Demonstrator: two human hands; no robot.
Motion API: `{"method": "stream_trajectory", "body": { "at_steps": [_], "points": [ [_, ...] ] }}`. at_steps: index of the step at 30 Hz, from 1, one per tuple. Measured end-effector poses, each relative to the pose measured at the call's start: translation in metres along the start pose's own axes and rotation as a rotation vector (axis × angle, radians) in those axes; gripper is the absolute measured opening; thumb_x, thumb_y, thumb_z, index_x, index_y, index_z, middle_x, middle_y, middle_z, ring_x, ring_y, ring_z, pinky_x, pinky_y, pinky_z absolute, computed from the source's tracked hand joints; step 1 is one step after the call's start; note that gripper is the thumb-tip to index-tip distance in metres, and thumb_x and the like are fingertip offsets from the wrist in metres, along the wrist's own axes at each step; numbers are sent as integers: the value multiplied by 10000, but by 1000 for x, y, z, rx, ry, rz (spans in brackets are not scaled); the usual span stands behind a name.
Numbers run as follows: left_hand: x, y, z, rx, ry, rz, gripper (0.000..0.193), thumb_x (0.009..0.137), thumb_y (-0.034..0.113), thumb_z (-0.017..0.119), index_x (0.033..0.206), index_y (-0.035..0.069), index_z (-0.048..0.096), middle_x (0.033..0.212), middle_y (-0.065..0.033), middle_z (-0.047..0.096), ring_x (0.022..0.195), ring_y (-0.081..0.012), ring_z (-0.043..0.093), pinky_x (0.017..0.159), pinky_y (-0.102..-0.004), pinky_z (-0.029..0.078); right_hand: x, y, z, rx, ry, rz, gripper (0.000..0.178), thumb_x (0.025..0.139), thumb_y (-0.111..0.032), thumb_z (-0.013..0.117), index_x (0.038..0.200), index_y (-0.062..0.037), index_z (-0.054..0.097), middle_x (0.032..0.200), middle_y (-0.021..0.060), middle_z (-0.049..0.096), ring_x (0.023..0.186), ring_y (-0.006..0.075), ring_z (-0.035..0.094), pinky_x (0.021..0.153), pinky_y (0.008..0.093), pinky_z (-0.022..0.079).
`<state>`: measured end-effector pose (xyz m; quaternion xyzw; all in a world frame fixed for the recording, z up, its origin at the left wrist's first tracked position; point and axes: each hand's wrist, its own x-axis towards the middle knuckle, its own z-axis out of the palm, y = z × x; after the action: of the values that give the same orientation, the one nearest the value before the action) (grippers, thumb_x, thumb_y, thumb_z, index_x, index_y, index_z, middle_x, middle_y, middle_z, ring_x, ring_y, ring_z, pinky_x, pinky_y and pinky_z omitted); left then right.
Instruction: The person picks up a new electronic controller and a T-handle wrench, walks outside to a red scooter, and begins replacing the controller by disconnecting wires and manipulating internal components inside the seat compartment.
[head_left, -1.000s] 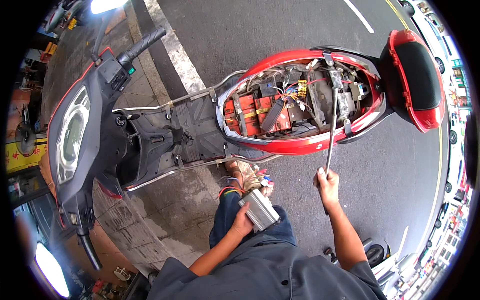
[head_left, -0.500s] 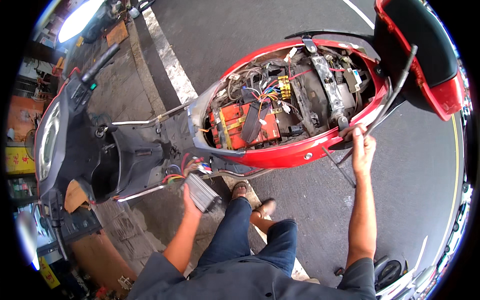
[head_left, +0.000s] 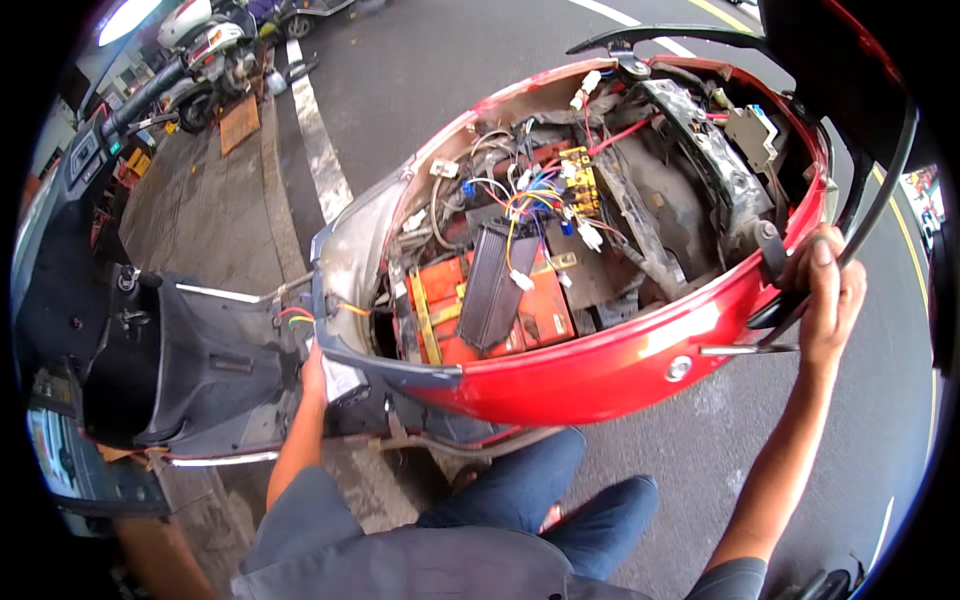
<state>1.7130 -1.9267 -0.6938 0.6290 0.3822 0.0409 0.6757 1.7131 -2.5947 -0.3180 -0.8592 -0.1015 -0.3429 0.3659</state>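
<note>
My left hand [head_left: 313, 380] is closed on a silver finned metal box [head_left: 343, 383] over the scooter's footboard, right by the front of the seat opening. Red, yellow and green wires [head_left: 293, 315] show beside it; part of the box is hidden by the body rim. My right hand [head_left: 830, 295] is wrapped around a dark bent rail [head_left: 890, 190] at the tail of the red scooter body [head_left: 590, 385]. Inside the open body, a black finned module [head_left: 492, 295] lies across orange-red batteries [head_left: 545, 312]. Loose coloured wires with white plugs spread around a yellow terminal block [head_left: 583, 182].
The raised seat [head_left: 830, 90] stands at the far right. A metal cross bracket [head_left: 705, 160] spans the rear of the opening. The handlebar [head_left: 145, 95] is at upper left. Other scooters [head_left: 215, 50] and a brown board [head_left: 239, 124] lie beyond, along the paved edge.
My left hand has carried the silver box from beside the scooter to the footboard at the body's front. I have leaned closer over the scooter. My right hand still grips the rail.
</note>
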Motion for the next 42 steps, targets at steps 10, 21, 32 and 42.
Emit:
{"method": "stream_trajectory", "body": {
  "at_steps": [10, 21, 32, 42],
  "points": [
    [-5, 14, 23, 283, 52, 232, 699, 867, 557, 536, 1069, -107, 620, 981, -166, 655, 892, -233, 607, 821, -336, 450, -8, 17, -6, 126, 127, 69, 404, 961, -280, 419, 614, -80, 368, 562, 5, 353, 482, 88, 332, 477, 241, 250],
    [5, 9, 9, 70, -240, 164, 514, 895, 438, 573, 1081, -40, 602, 959, -82, 633, 850, -140, 576, 786, -272, 435, -9, 19, -5, 7, 119, 21, 391, 979, -282, 364, 645, -79, 352, 632, 21, 337, 553, 92, 273, 529, 255, 225],
    [15, 0, -1, 42, -265, 189, 479, 964, 431, 462, 1067, -14, 603, 918, -50, 618, 809, -119, 564, 739, -271, 444, -18, 32, -14, 91, 139, -33, 357, 969, -285, 334, 666, -97, 336, 658, 22, 308, 573, 91, 256, 537, 247, 204],
    [19, 11, 0, 54, -39, -6, 431, 944, 421, 507, 1039, 17, 625, 904, -51, 640, 817, -166, 616, 763, -300, 483, -17, 19, 9, 47, 146, -25, 354, 959, -271, 378, 687, -47, 403, 693, 54, 394, 599, 106, 327, 570, 254, 244]
  ]
}}
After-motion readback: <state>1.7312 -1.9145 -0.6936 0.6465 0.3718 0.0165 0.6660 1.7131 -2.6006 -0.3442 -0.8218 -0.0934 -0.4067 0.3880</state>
